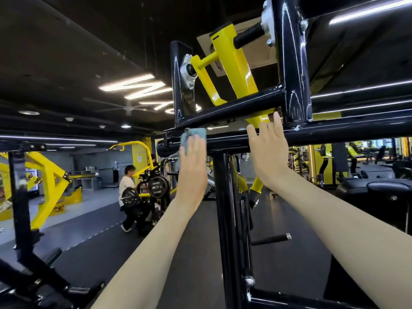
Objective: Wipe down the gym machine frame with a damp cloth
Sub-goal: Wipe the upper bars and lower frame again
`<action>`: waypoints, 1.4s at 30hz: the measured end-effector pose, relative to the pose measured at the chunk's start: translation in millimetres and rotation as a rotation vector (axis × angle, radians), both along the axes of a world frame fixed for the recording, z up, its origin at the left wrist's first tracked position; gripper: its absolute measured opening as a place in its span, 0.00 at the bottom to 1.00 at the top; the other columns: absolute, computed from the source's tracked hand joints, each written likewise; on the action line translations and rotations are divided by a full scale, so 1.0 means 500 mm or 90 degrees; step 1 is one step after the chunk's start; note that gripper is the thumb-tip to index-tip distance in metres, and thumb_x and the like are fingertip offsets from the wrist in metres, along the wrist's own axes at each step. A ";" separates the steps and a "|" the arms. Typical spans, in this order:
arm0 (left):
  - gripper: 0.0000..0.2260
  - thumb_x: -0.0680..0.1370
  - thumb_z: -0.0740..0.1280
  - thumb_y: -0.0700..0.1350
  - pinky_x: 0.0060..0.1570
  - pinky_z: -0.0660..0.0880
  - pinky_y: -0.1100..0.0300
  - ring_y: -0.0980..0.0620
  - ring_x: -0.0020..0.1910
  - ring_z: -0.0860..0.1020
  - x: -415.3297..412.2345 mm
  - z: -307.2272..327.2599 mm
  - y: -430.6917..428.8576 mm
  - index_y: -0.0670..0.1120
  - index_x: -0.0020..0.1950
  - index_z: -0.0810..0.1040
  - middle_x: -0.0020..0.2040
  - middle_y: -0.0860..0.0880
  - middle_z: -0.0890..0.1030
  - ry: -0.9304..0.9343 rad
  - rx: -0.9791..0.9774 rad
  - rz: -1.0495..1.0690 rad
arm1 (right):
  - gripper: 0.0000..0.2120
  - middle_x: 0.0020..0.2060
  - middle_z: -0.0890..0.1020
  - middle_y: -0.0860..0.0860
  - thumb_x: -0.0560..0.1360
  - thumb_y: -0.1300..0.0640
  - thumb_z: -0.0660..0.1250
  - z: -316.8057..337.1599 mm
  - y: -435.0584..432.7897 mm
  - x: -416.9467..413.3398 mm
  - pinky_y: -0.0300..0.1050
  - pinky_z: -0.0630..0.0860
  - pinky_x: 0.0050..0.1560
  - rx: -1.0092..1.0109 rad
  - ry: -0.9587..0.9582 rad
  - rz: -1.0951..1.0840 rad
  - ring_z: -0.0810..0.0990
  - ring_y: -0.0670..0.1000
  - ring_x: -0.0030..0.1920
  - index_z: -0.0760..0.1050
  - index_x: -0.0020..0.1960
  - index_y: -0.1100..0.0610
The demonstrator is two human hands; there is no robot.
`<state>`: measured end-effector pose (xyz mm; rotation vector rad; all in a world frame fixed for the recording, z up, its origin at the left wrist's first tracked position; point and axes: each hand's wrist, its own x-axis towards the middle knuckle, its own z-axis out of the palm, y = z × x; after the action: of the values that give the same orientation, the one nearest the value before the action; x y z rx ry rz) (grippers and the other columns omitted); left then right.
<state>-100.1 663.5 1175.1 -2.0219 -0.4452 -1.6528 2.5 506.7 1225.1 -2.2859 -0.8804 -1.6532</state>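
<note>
The gym machine frame (225,139) is glossy black tubing with a yellow pivot arm (236,70) above. A horizontal black bar runs across the middle of the head view, standing on a black upright post (225,208). My left hand (192,166) is raised flat against the bar's left end and presses a light blue cloth (193,135) onto it. My right hand (267,152) rests on the same bar to the right of the post, fingers spread and reaching over the top, with nothing in it.
A person in a white top (126,188) bends over a plate-loaded machine at left. Yellow and black machines (44,179) stand at left and far right. A black padded seat (379,192) is at right. Dark rubber floor lies below.
</note>
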 end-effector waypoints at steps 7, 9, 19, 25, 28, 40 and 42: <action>0.31 0.71 0.62 0.29 0.72 0.54 0.43 0.37 0.74 0.61 -0.066 0.010 0.060 0.34 0.75 0.58 0.73 0.34 0.63 0.019 -0.010 0.093 | 0.23 0.52 0.78 0.54 0.74 0.62 0.68 0.004 -0.005 0.004 0.55 0.44 0.77 -0.022 0.000 -0.014 0.75 0.57 0.60 0.67 0.67 0.59; 0.33 0.71 0.62 0.30 0.72 0.57 0.43 0.38 0.74 0.60 -0.034 -0.001 0.036 0.34 0.75 0.56 0.74 0.34 0.62 0.026 -0.005 0.082 | 0.24 0.53 0.78 0.54 0.74 0.61 0.68 0.002 -0.004 0.002 0.55 0.45 0.77 -0.019 -0.006 -0.021 0.75 0.57 0.61 0.66 0.68 0.58; 0.34 0.72 0.61 0.29 0.73 0.57 0.45 0.39 0.75 0.57 -0.020 -0.019 0.011 0.35 0.76 0.52 0.76 0.36 0.59 0.005 -0.032 0.003 | 0.26 0.49 0.79 0.55 0.70 0.63 0.71 -0.003 0.003 0.009 0.55 0.49 0.77 0.004 -0.034 -0.040 0.76 0.58 0.56 0.69 0.66 0.60; 0.34 0.73 0.61 0.30 0.74 0.53 0.46 0.43 0.77 0.54 -0.074 -0.012 0.079 0.38 0.77 0.53 0.77 0.40 0.57 0.032 -0.048 -0.009 | 0.31 0.49 0.78 0.57 0.68 0.64 0.72 -0.004 0.011 0.021 0.56 0.48 0.76 -0.004 -0.021 -0.041 0.76 0.60 0.56 0.67 0.69 0.62; 0.27 0.79 0.57 0.34 0.76 0.54 0.48 0.54 0.77 0.51 -0.026 -0.008 0.027 0.42 0.78 0.54 0.78 0.48 0.56 0.001 -0.058 -0.066 | 0.31 0.49 0.79 0.58 0.68 0.64 0.73 -0.003 0.022 0.024 0.57 0.52 0.76 0.021 -0.036 -0.039 0.76 0.60 0.57 0.69 0.69 0.62; 0.28 0.77 0.56 0.29 0.77 0.44 0.51 0.51 0.78 0.50 0.040 0.033 -0.042 0.42 0.77 0.59 0.78 0.46 0.59 -0.097 -0.202 -0.299 | 0.35 0.62 0.74 0.59 0.72 0.59 0.71 -0.027 -0.081 0.037 0.56 0.52 0.75 -0.030 -0.105 -0.029 0.70 0.59 0.67 0.60 0.74 0.63; 0.30 0.76 0.56 0.28 0.76 0.43 0.52 0.49 0.78 0.48 0.100 0.017 -0.115 0.41 0.77 0.56 0.78 0.44 0.57 -0.087 -0.153 -0.316 | 0.27 0.64 0.74 0.61 0.76 0.57 0.67 -0.054 -0.132 0.079 0.57 0.55 0.74 0.019 -0.167 0.025 0.70 0.60 0.69 0.66 0.71 0.64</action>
<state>-50.0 606.2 1183.8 -2.3399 -0.2012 -2.1257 41.8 440.8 1198.0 -2.0487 -0.9370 -1.9657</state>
